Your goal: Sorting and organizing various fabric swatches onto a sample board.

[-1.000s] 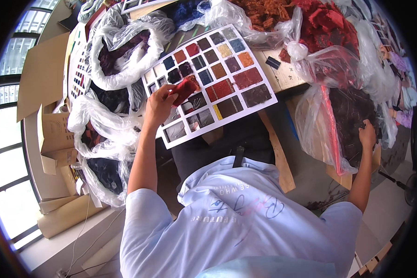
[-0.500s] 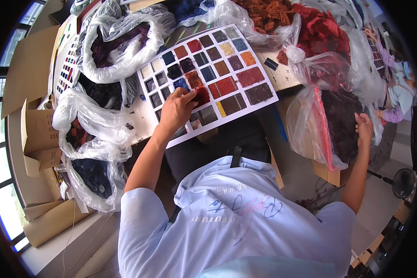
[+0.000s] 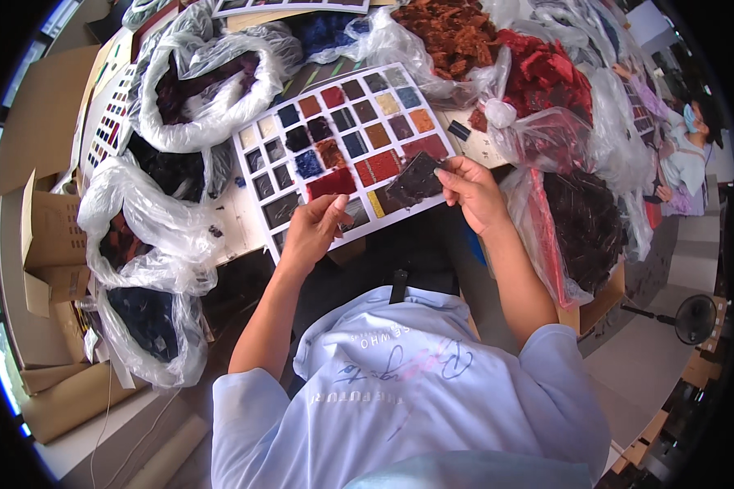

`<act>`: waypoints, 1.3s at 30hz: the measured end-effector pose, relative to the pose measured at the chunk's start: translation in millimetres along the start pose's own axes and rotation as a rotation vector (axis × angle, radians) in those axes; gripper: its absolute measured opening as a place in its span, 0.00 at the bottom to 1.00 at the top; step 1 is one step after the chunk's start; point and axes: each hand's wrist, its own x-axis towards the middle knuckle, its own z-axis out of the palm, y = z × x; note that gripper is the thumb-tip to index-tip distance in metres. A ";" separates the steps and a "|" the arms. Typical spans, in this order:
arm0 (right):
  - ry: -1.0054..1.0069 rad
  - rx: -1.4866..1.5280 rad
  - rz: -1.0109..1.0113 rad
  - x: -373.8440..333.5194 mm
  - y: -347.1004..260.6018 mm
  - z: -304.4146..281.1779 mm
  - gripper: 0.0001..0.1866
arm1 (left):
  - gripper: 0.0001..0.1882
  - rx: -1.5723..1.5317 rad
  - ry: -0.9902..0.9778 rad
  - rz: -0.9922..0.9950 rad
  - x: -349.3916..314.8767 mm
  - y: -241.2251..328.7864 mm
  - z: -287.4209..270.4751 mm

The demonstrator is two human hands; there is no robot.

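A white sample board [image 3: 381,221] with rows of coloured fabric swatches lies tilted across the table edge before me. My right hand [image 3: 475,196] pinches a dark brown swatch [image 3: 416,180] by its right end, above the lower right of the board. My left hand [image 3: 311,231] rests at the board's lower part, its fingers curled and thumb pressed close, just below a red swatch [image 3: 329,184]. What those fingers hold, if anything, is hidden. Right of my right hand stands a clear plastic bag [image 3: 546,236] of dark brown pieces [image 3: 585,231].
Open plastic bags of purple [image 3: 189,90], dark blue [image 3: 143,316], orange [image 3: 448,37] and red [image 3: 546,73] pieces crowd around the board. Cardboard boxes [image 3: 53,236] stand at the left. At the right are a black fan [image 3: 696,319] and another person [image 3: 683,155].
My right hand has come from the dark brown bag to the board, now with a dark swatch in it. My left hand has moved slightly down, off the red swatch's middle.
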 end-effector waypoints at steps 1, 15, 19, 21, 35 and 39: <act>-0.081 0.004 0.006 4.2 7.5 18.0 0.06 | 0.29 -0.217 -0.039 -0.145 -4.4 -2.9 0.9; -0.600 -0.283 0.026 18.7 73.4 215.6 0.08 | 0.22 -0.887 0.390 -0.189 -109.5 -68.3 -73.4; -0.834 -0.725 0.023 12.9 104.2 277.4 0.11 | 0.21 -0.914 0.664 -0.206 -155.6 -102.6 -92.4; -0.910 -0.771 0.166 1.2 126.1 308.6 0.13 | 0.20 -0.934 0.790 -0.209 -179.9 -135.5 -100.7; -1.003 -1.362 -0.080 -59.9 293.4 378.9 0.11 | 0.29 0.264 0.850 -0.768 -298.2 -281.4 -24.6; -1.052 -1.421 0.061 -67.7 299.6 380.2 0.10 | 0.31 0.308 1.297 -0.245 -276.7 -206.1 -56.1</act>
